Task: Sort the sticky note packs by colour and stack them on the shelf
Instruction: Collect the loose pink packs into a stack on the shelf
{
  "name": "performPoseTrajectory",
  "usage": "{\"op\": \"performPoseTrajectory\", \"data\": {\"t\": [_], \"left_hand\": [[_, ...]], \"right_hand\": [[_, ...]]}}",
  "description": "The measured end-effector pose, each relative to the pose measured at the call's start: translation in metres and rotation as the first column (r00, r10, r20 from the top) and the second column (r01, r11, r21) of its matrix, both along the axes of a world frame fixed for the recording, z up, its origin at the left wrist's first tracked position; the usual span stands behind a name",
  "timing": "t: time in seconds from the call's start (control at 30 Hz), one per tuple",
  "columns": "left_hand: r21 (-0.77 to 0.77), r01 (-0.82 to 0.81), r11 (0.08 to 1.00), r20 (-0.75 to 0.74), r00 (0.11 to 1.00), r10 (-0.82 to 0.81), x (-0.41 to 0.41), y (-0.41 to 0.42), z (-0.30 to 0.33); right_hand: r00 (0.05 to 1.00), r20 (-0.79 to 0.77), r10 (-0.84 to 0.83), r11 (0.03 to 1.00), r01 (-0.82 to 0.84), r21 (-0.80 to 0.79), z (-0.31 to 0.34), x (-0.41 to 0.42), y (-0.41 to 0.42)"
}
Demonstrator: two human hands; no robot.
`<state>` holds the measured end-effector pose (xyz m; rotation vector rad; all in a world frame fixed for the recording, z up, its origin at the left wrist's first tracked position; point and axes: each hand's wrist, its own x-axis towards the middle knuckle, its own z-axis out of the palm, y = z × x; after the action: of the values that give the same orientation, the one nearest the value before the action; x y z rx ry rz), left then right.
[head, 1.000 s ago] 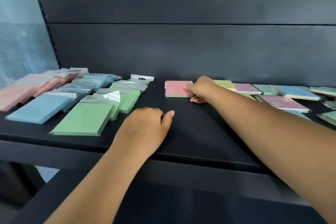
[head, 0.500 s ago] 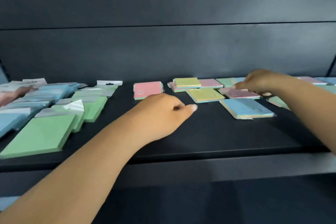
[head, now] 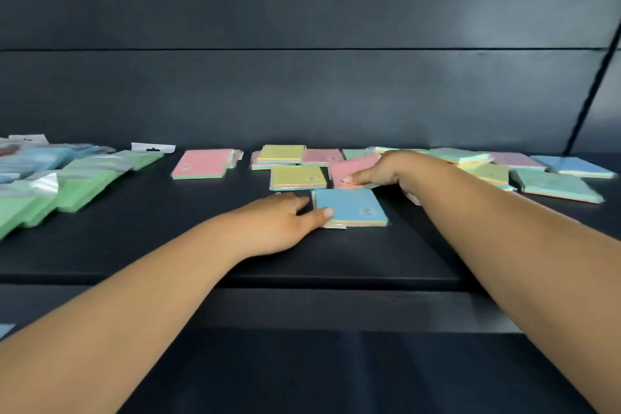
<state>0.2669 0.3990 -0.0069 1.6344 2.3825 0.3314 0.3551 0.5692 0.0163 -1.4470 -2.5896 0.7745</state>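
My right hand grips a pink sticky note pack, its far edge tilted up off the dark shelf. My left hand lies on the shelf with its thumb touching the left edge of a blue pack. A single pink pack lies alone to the left. Yellow packs and another pink pack sit behind the hands. Sorted green packs and blue packs lie at the far left.
More mixed packs, green, blue and pink, are scattered at the right. The shelf's back panel rises just behind them. A lower shelf edge runs below my forearms.
The view swung right. My right hand left the lone pink pack, reached into the mixed pile and took hold of another pink pack. My left hand slid right to the blue pack.
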Motion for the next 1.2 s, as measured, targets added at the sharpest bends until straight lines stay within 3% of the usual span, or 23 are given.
{"op": "performPoseTrajectory", "data": {"t": [0.07,0.17,0.23,0.33,0.47,0.53,0.63,0.8,0.93,1.2], "left_hand": [[-0.025,0.008,1.000,-0.060,0.998,-0.010,0.006,0.003,-0.002],[-0.069,-0.002,0.998,-0.077,0.997,-0.004,0.006,0.011,-0.004],[-0.077,0.012,0.997,-0.041,0.999,-0.015,0.004,0.017,-0.001],[-0.094,-0.005,0.996,-0.025,1.000,0.002,0.005,0.025,0.012],[-0.061,-0.079,0.995,-0.058,0.995,0.076,-0.016,0.051,0.037],[0.014,-0.064,0.998,0.019,0.998,0.064,-0.034,0.073,0.045],[0.138,-0.091,0.986,-0.117,0.987,0.108,-0.070,0.107,0.044],[-0.075,-0.140,0.987,-0.127,0.983,0.129,-0.108,0.147,0.020],[-0.084,-0.140,0.987,-0.164,0.979,0.125,-0.114,0.159,0.013],[-0.004,-0.100,0.995,0.018,0.995,0.100,-0.095,0.180,0.012]], "right_hand": [[0.977,-0.215,-0.010,0.996,-0.008,-0.084,-0.003,0.002,0.007],[0.869,-0.488,-0.079,0.963,-0.060,-0.263,-0.002,0.007,0.016],[0.778,-0.606,-0.167,0.929,-0.081,-0.361,0.004,0.016,0.025],[0.670,-0.710,-0.218,0.922,-0.097,-0.375,0.016,0.028,0.043],[0.608,-0.761,-0.227,0.946,-0.049,-0.322,0.006,0.037,0.065],[0.647,-0.742,-0.173,0.960,-0.057,-0.273,-0.002,0.039,0.072],[0.683,-0.726,-0.080,0.975,-0.098,-0.200,-0.004,0.041,0.079],[0.692,-0.718,-0.076,0.986,-0.057,-0.159,-0.003,0.046,0.093],[0.689,-0.721,-0.071,0.987,-0.057,-0.151,-0.005,0.044,0.097],[0.662,-0.745,-0.087,0.980,-0.077,-0.183,-0.007,0.042,0.098]]}}
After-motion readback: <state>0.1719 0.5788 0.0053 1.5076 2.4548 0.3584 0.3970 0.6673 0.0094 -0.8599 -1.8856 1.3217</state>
